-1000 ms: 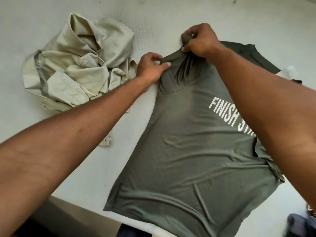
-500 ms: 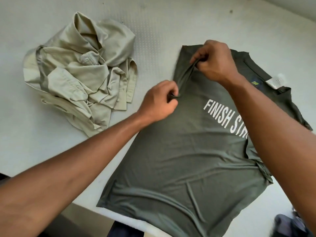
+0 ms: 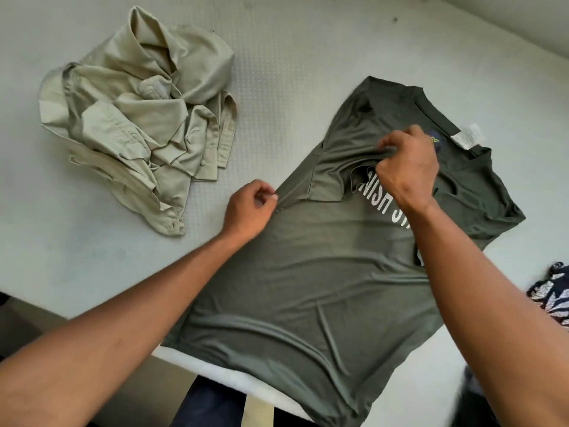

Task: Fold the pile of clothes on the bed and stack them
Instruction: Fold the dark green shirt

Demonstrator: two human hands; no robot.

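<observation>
**Reporter:** Where is the T-shirt lying, and what are the hands doing?

**Photographer:** The green T-shirt (image 3: pixel 308 272) is lying face up on the bed (image 3: pixel 92 266), toward the near edge and the right side, with its hem hanging just over that near edge. The left hand (image 3: pixel 251 208) is pinching the shirt's left side edge between thumb and fingers. The right hand (image 3: pixel 406 167) is gripping a bunch of the left sleeve (image 3: pixel 332 177) and holding it over the white lettering (image 3: pixel 388 208). Both hands are closed on cloth, and neither is free.

**Reporter:** What is going to make this fold come out well?

**Photographer:** As I am judging it, the step is turning the sleeve and side in toward the middle. The left hand is acting as the hinge, so it should be holding the fold line taut and straight, parallel to the shirt's side down to the hem. The right hand should be laying the sleeve flat, not bunched, then smoothing the wrinkles across the belly. The thin fabric is probably sliding and creasing easily, so a slow, even pull is the safer choice.

**Reporter:** Is anything else waiting?

**Photographer:** A crumpled beige shirt (image 3: pixel 138 118) is sitting toward the far left corner, well apart from the T-shirt and not folded. A patterned cloth (image 3: pixel 551 297) is showing at the right edge. No folded stack is showing in view.
</observation>
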